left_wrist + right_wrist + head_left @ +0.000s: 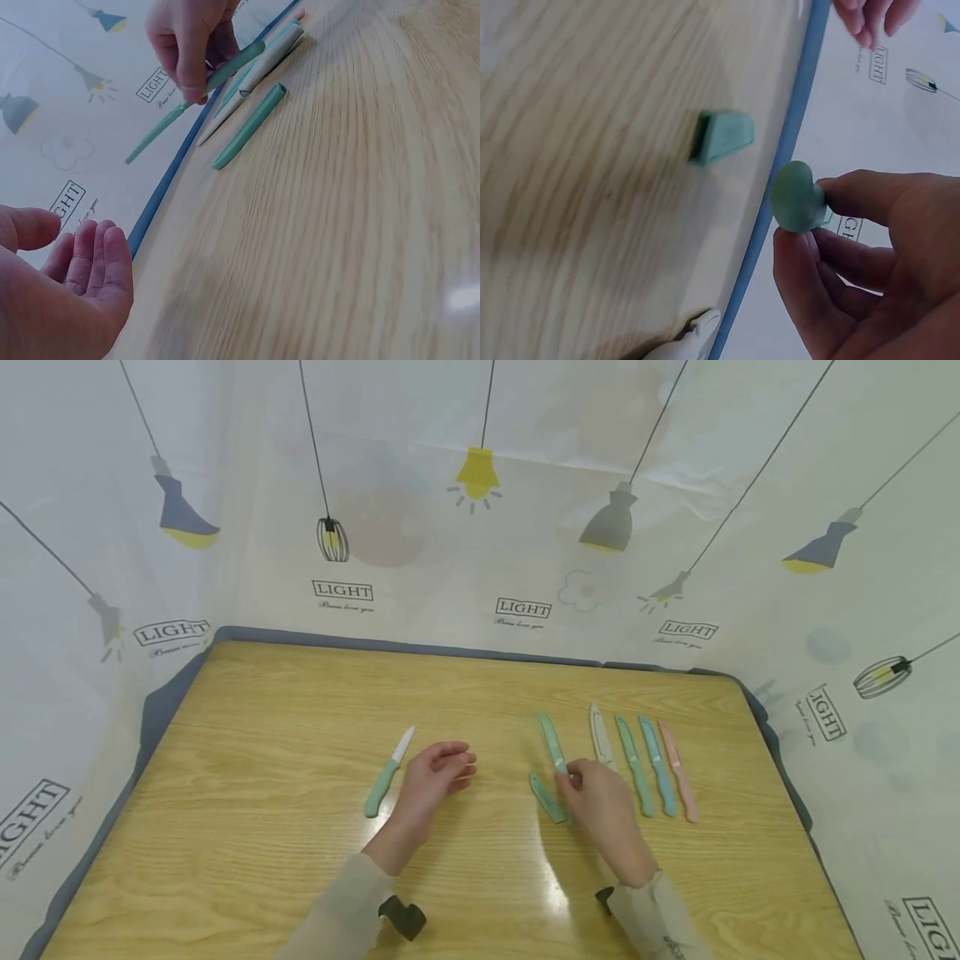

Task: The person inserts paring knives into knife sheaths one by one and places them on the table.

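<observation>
My right hand (603, 802) pinches a green knife (553, 742) by its handle, held up above the table with its green blade end pointing away; whether a sheath covers the blade I cannot tell. In the right wrist view the butt of that handle (795, 196) shows between thumb and fingers. Beside it on the table lies a loose green knife sheath (547, 797). My left hand (431, 785) holds nothing, its fingers loosely bent. Just left of it lies a paring knife with a white blade and green handle (382, 787).
Right of my right hand, a white knife (600, 735), a second green knife (636, 766), a blue knife (658, 766) and a pink knife (680, 772) lie side by side. The wooden table (300, 718) meets lamp-printed sheeting (420, 527) at its back and sides.
</observation>
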`<state>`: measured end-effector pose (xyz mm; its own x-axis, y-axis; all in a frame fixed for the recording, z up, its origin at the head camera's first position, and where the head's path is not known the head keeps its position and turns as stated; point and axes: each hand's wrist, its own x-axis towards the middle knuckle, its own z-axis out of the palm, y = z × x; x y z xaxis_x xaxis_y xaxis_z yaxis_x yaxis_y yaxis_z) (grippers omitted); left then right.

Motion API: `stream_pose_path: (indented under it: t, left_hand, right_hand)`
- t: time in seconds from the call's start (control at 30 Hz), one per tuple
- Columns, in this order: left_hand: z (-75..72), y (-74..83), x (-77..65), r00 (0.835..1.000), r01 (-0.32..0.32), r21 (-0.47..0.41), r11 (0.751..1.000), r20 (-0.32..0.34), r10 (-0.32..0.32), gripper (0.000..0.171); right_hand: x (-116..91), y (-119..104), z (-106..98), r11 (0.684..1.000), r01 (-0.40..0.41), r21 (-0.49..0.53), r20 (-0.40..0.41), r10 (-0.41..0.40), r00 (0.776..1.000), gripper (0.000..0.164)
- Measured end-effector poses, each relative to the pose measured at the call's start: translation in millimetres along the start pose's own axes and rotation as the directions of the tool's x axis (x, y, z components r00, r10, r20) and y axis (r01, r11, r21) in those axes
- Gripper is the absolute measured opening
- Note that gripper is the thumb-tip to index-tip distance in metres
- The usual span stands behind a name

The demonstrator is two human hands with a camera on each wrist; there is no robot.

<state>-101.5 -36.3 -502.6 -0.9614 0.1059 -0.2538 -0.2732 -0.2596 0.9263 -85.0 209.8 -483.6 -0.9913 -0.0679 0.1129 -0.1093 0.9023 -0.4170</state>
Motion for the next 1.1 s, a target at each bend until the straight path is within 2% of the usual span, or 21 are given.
stream_pose_path:
  t: [0.13,0.2,0.33,0.53,0.83,1.1]
  left_hand:
    - [-6.4,0.9,-1.4,1.0,-0.007,0.029,1.0,-0.017,0.007,0.036]
    - [-10.1,1.7,-2.3,1.0,-0.009,0.048,0.999,-0.021,0.01,0.036]
    - [-16.2,3.8,-3.6,0.999,-0.011,0.065,0.998,-0.037,0.013,0.035]
    - [-21.4,5.6,-4.0,0.999,0.0,0.049,0.999,-0.04,0.002,0.035]
    - [-20.6,7.4,-6.6,1.0,0.011,0.08,0.997,-0.013,-0.01,0.035]
    - [-16.0,6.4,-5.7,1.0,-0.001,0.1,0.995,-0.007,0.002,0.034]
  right_hand:
    - [3,9,2,0.999,0.026,-0.046,-0.026,-0.027,0.999,0.02]
    - [4,12,3,0.997,0.033,-0.066,-0.029,-0.035,0.999,0.024]
    - [7,18,6,0.994,0.016,-0.105,0.005,-0.015,1.0,0.04]
    - [10,22,9,0.984,0.011,-0.178,0.043,-0.004,0.999,0.04]
    - [18,27,12,0.967,0.081,-0.241,0.022,-0.078,0.997,0.045]
    - [21,24,13,0.957,0.076,-0.278,0.013,-0.075,0.997,0.045]
